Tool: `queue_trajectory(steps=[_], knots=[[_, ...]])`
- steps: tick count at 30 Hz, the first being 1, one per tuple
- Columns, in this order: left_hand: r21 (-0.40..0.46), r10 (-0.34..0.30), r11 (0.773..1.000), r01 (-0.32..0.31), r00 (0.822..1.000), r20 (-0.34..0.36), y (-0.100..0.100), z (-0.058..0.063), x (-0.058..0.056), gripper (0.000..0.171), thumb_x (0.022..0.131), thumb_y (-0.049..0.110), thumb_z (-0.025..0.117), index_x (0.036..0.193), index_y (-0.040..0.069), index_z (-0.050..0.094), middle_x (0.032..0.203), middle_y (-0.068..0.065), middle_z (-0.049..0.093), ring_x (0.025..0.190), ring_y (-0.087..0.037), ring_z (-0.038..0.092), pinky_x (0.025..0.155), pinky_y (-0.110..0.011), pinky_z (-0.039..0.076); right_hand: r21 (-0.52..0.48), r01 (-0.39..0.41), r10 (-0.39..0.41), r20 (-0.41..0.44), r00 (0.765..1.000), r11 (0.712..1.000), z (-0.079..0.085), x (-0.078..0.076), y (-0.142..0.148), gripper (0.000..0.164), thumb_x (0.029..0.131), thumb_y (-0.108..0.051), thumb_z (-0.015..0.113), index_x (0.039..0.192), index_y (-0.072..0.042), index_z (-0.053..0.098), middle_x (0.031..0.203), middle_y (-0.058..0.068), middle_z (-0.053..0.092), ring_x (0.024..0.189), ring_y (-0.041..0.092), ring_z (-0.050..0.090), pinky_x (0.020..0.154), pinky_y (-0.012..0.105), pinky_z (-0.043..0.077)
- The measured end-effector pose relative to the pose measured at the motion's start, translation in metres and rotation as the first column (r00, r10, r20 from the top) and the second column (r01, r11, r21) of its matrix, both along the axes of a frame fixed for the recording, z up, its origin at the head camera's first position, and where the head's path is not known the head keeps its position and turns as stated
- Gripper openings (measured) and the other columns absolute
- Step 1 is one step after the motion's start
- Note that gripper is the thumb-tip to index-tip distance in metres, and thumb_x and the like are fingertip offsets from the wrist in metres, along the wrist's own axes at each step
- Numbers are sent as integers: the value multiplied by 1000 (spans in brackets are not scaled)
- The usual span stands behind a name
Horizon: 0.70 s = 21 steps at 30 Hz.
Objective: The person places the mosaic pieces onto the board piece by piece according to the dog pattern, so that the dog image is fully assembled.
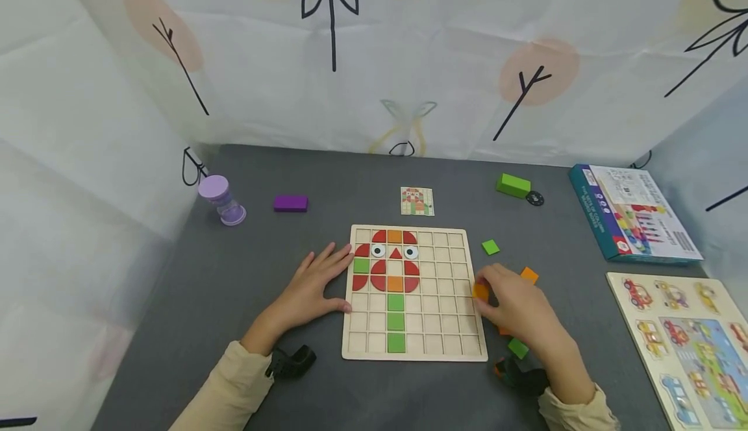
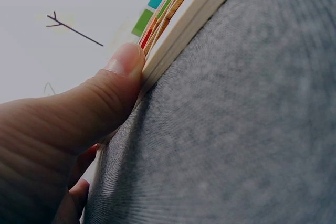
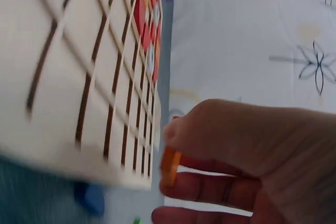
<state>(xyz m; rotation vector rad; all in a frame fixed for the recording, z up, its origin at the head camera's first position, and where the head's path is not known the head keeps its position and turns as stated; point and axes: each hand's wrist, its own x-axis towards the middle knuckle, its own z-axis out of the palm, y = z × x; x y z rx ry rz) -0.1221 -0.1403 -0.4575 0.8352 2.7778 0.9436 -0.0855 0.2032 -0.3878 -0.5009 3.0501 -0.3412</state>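
A wooden grid board [image 1: 441,320] lies on the dark table. Red curved pieces, two eye pieces, a red triangle, orange squares and green squares [image 1: 395,321] fill some of its cells. My left hand [image 1: 310,291] rests against the board's left edge with fingers spread; in the left wrist view the thumb [image 2: 113,85] touches the board's side. Beside the right edge, my right hand [image 1: 523,307] pinches an orange tile [image 3: 169,167] between thumb and fingers. Loose green tiles [image 1: 490,247] and orange tiles [image 1: 529,275] lie around that hand, partly hidden by it.
Behind the board lies a small pattern card [image 1: 417,201], with a purple block [image 1: 291,204] and an hourglass timer [image 1: 223,200] to its left. A green block [image 1: 513,185] and a black disc [image 1: 534,198] lie back right. A box [image 1: 637,213] and picture puzzle [image 1: 643,301] occupy the right.
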Motion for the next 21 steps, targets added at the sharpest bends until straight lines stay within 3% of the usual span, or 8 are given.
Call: queue_trajectory(steps=[4,10,21], knots=[[-4,-1,1000,1,1000,2,0,1,0,90,64,48,69,138,17,27,144,4,19,133,-22,7,102,-50,1,-36,-130,128,-66,990,991,1,1,-25,24,70,-22,70,90,-17,58,80,-10,51,65,4,44,55,20,40],[7,0,1000,0,1000,-2,0,0,0,90,64,48,69,138,17,28,144,4,19,133,-22,8,102,-50,1,6,-261,261,-68,963,965,-5,-2,-58,25,69,-25,70,91,-20,60,84,-12,52,68,3,47,58,20,44],[11,0,1000,0,1000,-4,0,2,2,89,64,47,69,138,17,28,144,4,19,133,-22,8,102,-50,2,67,-303,306,-50,951,951,-21,-9,-77,26,71,-28,70,94,-19,62,85,-9,53,72,8,51,63,26,45]])
